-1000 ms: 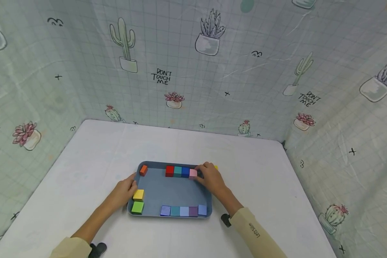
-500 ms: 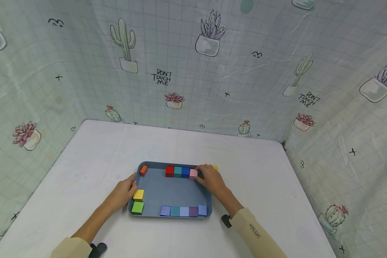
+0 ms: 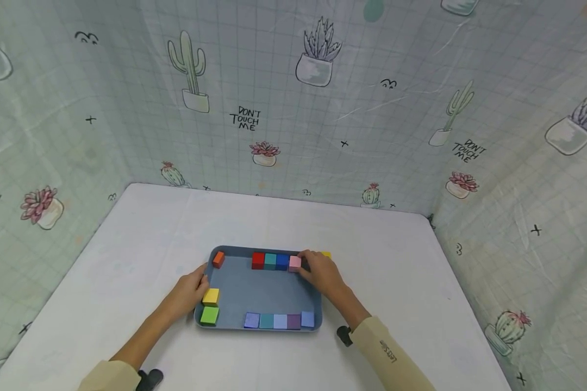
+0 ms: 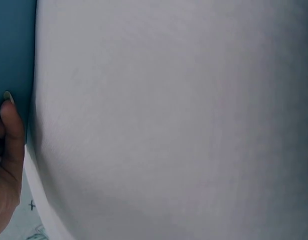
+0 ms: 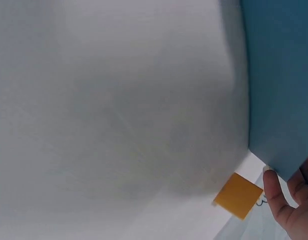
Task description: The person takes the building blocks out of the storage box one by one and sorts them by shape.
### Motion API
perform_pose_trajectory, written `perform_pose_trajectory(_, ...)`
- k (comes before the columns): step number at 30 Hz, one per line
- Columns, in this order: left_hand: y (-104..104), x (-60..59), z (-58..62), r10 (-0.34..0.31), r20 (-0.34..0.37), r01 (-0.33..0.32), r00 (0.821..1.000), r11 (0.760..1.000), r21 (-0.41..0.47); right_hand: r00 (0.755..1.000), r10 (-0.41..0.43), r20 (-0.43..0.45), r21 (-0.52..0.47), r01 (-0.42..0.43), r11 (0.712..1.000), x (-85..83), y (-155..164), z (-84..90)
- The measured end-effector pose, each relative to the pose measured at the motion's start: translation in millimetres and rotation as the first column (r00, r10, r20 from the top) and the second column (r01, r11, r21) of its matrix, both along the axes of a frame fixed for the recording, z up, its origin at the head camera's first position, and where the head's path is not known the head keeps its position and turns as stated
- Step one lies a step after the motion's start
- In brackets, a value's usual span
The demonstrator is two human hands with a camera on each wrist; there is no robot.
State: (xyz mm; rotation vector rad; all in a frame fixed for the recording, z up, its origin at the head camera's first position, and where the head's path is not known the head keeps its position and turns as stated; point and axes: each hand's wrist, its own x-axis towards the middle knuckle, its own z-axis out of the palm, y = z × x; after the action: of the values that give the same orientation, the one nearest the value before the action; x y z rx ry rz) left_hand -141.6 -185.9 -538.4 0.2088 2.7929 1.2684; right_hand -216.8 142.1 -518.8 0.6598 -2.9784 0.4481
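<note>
Nearest the person, along the front wall of the blue tray (image 3: 235, 326), a row of pastel cubes (image 3: 279, 320) sits edge to edge, with the green cube (image 3: 208, 315) and the yellow cube (image 3: 210, 296) stacked up the left wall. The left hand (image 3: 188, 290) rests at the tray's left rim just beside the yellow cube; the left wrist view shows one finger laid against the blue edge, but how far the grip is curled cannot be told. The tray's middle floor lies open between the front row and the far row. Along the far wall stand the red cube (image 3: 257, 260), teal cube (image 3: 270, 260) and blue cube (image 3: 281, 261), touching one another, and the pink cube (image 3: 295, 263) ends the line. The right hand (image 3: 323, 273) has its grip pinched on the pink cube at the tray's far right corner. An orange cube (image 3: 218, 259) sits tilted in the far left corner, apart from the row. Another yellow block (image 3: 326, 254) lies on the white counter (image 3: 396, 282) just outside the far right rim. Wide bare counter runs on every side to the cactus-print curtain (image 3: 293, 108).
</note>
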Motion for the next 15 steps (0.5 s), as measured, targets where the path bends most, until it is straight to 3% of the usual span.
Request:
perform_pose_trajectory(6, 0.9, 0.6, 1.6, -0.005, 0.033, 0.005, 0.999, 1.000, 0.019, 1.000, -0.010, 0.022, -0.025, 0.010, 1.000, -0.5, 2.0, 0.5)
perform_pose_trajectory(10, 0.0, 2.1, 2.0, -0.004, 0.002, 0.004, 1.000, 1.000, 0.004, 0.999, -0.001, 0.043, -0.035, 0.003, 0.999, -0.2, 0.9, 0.3)
perform_pose_trajectory(15, 0.7, 2.9, 1.9, -0.001, 0.016, 0.001, 1.000, 1.000, 0.006, 0.999, -0.017, 0.041, -0.031, 0.018, 0.999, 0.7, 1.8, -0.2)
